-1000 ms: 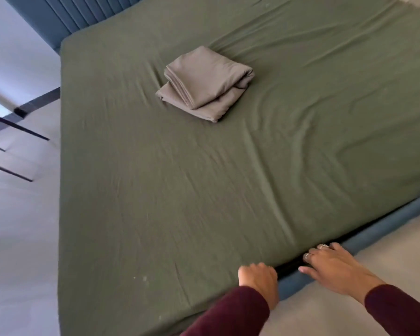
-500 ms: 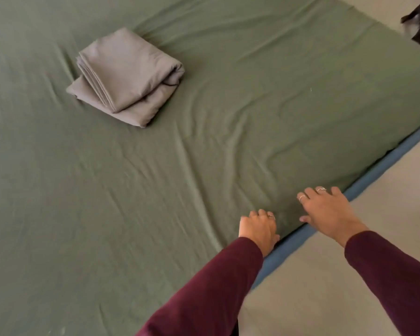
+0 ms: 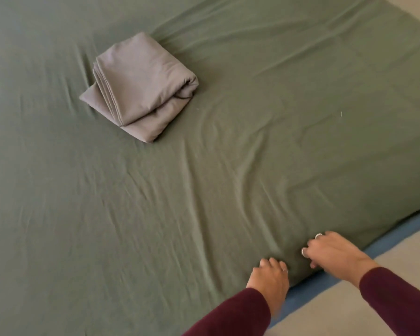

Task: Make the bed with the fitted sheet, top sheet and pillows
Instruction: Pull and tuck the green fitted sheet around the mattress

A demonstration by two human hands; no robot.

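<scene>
With the wrinkled olive-green fitted sheet [image 3: 228, 190] already stretched over the mattress, left hand [image 3: 269, 280] and right hand [image 3: 335, 255] curl on its near edge, actual grip unclear, while the folded grey top sheet [image 3: 141, 87] lies unopened mid-sheet; no pillows visible.

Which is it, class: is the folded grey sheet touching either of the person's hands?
Apart. The head view shows the folded grey sheet lying alone mid-bed, with wide green fitted sheet between it and the left hand and right hand at the mattress edge.
</scene>
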